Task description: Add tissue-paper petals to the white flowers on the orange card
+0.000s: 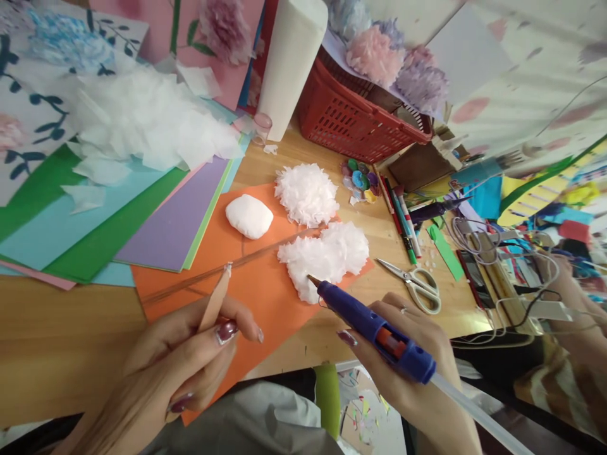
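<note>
My left hand (199,354) is closed on a pale, pointed wooden stick (217,298), its whitish tip over the orange sheet (256,328). In my right hand (403,373) is a blue glue gun (374,328) with a clear glue stick sticking out behind. The gun's nozzle points at the lower white ruffled paper puff (323,259); I cannot tell if it touches. Another ruffled puff (307,194) lies just above that one. A smooth white padded oval (249,216) rests to the left. Brown branch lines are drawn across the orange sheet.
Coloured paper sheets (175,221) and a heap of white tissue pieces (147,120) lie at left. Behind stand a white roll (296,57) and a red basket (360,120). Scissors (417,284), pens (403,221) and cables are at right, near another person's arm (564,284).
</note>
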`<action>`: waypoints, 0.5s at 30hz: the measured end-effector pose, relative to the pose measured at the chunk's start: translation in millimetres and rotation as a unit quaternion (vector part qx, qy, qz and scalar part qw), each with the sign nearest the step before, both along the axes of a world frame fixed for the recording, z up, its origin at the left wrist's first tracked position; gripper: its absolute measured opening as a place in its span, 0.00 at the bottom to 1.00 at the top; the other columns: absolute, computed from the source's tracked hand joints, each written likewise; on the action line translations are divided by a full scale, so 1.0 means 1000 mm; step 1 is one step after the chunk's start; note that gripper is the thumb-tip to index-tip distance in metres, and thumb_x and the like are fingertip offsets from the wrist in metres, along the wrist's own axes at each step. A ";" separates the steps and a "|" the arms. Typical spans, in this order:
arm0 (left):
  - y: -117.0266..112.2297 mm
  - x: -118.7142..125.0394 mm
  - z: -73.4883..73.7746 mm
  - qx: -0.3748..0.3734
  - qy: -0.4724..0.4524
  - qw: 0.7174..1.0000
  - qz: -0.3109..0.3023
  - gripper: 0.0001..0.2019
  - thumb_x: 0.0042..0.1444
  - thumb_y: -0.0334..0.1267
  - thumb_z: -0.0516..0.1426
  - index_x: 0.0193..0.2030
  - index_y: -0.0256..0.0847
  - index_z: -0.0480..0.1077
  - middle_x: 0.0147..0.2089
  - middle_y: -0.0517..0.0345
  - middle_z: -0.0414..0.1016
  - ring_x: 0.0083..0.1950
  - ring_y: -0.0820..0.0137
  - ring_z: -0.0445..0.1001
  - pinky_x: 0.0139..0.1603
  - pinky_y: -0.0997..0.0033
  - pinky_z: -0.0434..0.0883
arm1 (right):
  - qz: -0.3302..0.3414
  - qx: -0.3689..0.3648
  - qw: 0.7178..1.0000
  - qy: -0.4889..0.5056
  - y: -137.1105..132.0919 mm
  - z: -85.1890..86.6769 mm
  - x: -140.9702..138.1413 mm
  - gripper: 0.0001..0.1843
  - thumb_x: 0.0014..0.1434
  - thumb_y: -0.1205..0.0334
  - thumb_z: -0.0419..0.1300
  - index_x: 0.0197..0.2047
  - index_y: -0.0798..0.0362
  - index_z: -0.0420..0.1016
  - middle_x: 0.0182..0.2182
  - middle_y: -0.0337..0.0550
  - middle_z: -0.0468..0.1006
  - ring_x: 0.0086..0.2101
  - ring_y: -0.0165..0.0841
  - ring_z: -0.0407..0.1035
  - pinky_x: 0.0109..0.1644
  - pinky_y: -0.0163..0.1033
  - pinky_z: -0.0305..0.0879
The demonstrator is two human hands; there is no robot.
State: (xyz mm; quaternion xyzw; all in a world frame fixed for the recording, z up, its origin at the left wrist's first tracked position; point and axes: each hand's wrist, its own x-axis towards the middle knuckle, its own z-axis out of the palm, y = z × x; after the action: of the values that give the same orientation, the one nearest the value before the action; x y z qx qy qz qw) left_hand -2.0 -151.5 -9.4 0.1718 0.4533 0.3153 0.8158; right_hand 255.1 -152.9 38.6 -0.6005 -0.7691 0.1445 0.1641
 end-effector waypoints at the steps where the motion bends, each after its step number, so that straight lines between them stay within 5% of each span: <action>1: 0.000 0.000 -0.001 -0.003 -0.005 1.000 0.000 0.11 0.54 0.47 0.62 0.33 0.42 0.73 0.14 0.75 0.44 0.17 0.80 0.38 0.19 0.75 0.42 | 0.001 -0.001 1.000 0.002 0.002 -0.001 -0.002 0.17 0.64 0.51 0.63 0.28 0.48 0.67 0.20 0.36 0.64 0.23 0.32 0.62 0.24 0.39 0.56; 7: -0.001 -0.001 0.000 -0.004 -0.012 1.000 0.003 0.11 0.53 0.48 0.64 0.33 0.43 0.73 0.14 0.75 0.44 0.17 0.81 0.38 0.18 0.77 0.44 | 0.011 -0.005 1.000 0.000 0.003 -0.003 -0.005 0.23 0.65 0.50 0.61 0.24 0.49 0.59 0.20 0.35 0.62 0.22 0.29 0.61 0.23 0.37 0.56; 15: -0.004 -0.004 -0.006 0.001 -0.030 1.000 0.004 0.10 0.56 0.47 0.61 0.34 0.42 0.73 0.14 0.75 0.43 0.17 0.80 0.37 0.18 0.76 0.44 | 0.032 -0.001 0.999 -0.005 0.005 -0.004 -0.009 0.19 0.65 0.52 0.62 0.26 0.50 0.64 0.21 0.35 0.64 0.23 0.30 0.62 0.25 0.37 0.58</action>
State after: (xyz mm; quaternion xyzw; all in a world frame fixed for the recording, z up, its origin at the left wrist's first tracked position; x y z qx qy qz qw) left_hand -5.8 -155.3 -15.5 0.1615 0.4285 0.3241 0.8278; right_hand 245.9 -147.5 34.8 -0.5767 -0.7886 0.1472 0.1546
